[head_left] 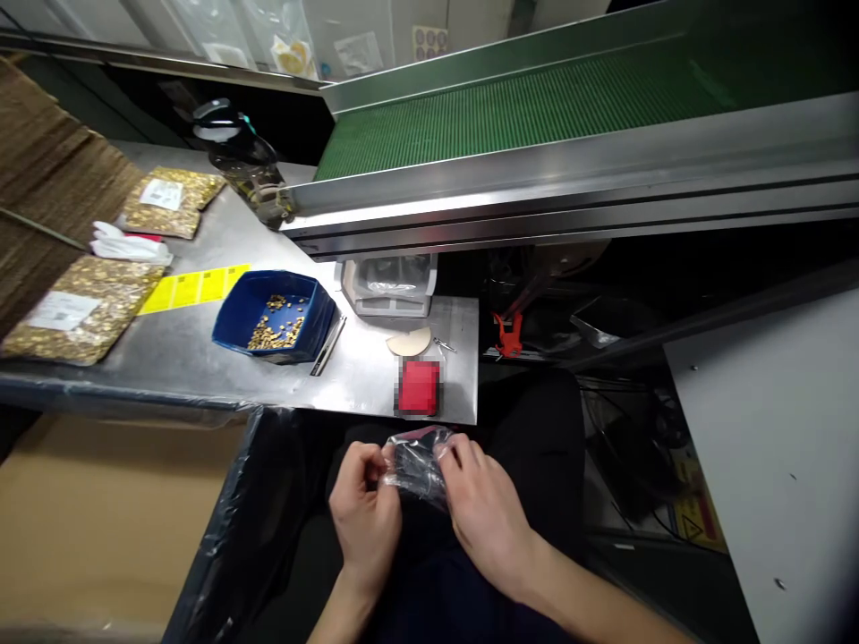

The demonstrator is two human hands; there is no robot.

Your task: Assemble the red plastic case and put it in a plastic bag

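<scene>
A clear plastic bag [420, 465] is stretched between my two hands, above my lap and just in front of the table edge. My left hand [368, 501] pinches its left side, fingers curled in. On the other side my right hand [480, 501] grips the bag between thumb and fingers. Whether anything lies inside the bag I cannot make out. Just beyond it on the metal table sits a red item [420, 387], blurred by pixels. Behind that are a pale half-round piece [409, 342] and small metal parts [444, 345].
A blue bin [232, 313] holds small brass-coloured pieces. Left of it lie a yellow label strip [194, 288], filled bags [87, 309] and white gloves [127, 246]. A grey bin [393, 304] stands under the green conveyor [503, 112]. An open carton [114, 528] is at lower left.
</scene>
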